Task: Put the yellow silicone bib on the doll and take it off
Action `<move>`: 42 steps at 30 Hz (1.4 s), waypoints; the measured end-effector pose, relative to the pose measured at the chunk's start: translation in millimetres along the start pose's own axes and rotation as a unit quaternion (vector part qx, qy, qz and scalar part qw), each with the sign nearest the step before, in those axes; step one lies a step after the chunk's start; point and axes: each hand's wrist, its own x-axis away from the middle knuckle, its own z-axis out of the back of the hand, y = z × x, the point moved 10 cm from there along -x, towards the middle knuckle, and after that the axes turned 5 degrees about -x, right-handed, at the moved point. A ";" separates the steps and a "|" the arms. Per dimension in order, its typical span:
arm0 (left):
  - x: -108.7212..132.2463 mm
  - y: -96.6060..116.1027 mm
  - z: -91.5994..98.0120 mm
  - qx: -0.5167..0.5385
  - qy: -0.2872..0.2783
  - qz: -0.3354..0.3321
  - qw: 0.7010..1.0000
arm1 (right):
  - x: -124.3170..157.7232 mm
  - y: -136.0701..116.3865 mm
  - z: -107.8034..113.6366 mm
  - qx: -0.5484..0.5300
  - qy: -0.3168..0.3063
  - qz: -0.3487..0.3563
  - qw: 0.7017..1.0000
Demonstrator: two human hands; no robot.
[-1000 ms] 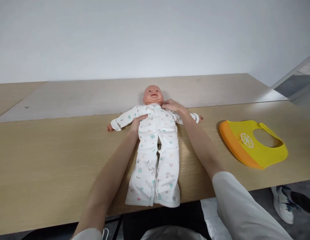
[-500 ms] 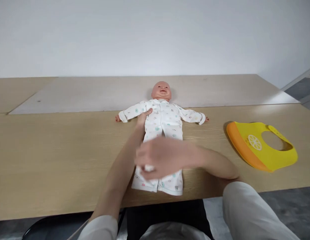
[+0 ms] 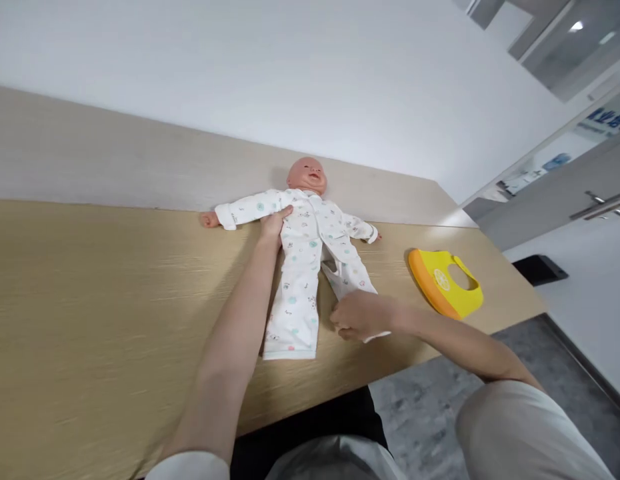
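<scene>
Together, two hands hold a baby doll [image 3: 305, 223] face up on a table [image 3: 115, 300]: the left hand [image 3: 274, 227] clasps its side beneath one arm, while the right hand [image 3: 363, 315] keeps its grip around a trouser leg [image 3: 354, 275]. A yellow bib [image 3: 463, 293] lies right of the doll.

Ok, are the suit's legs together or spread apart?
Spread apart: table shows in the gap between the suit's legs, and the one nearer the bib angles outward, with the right hand on it.
</scene>
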 end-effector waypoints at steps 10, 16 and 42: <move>31.3 3.1 20.3 0.009 0.041 -0.046 0.998 | -30.7 -12.1 53.0 -0.221 -0.054 0.119 0.967; 55.4 14.7 47.5 -0.016 0.039 -0.115 0.993 | -22.7 -6.4 98.6 -0.034 0.115 0.002 0.993; 134.0 79.0 64.3 -0.500 0.145 -0.411 0.748 | 17.9 110.4 221.1 -0.579 0.554 0.162 0.576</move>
